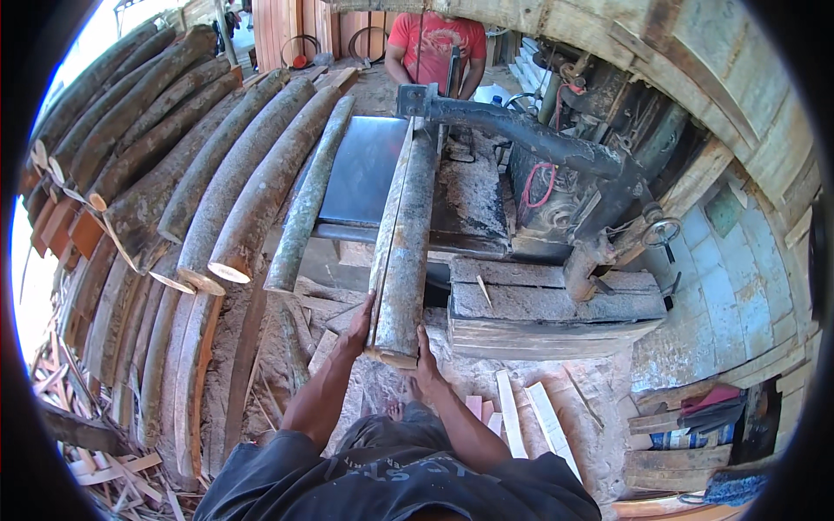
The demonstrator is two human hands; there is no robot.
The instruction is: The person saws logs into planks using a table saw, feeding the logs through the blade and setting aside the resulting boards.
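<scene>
A long bark-covered log (404,260) lies lengthwise in front of me, its far part on the metal table (360,174) of a band saw and its near end overhanging toward my body. A dark lengthwise line parts a pale strip (382,252) from the log's left side. My left hand (360,323) grips the near end from the left, against that strip. On the opposite side my right hand (425,352) presses around the log's right edge. The log's far end passes under the saw's dark arm (521,126), close to the upright blade parts.
Several logs (269,182) are stacked to the left, one slim log (313,200) beside the table. Across the saw stands a person in a red shirt (434,39). A sawdust-covered timber block (556,300) sits at right. Loose boards (552,425) and offcuts litter the floor.
</scene>
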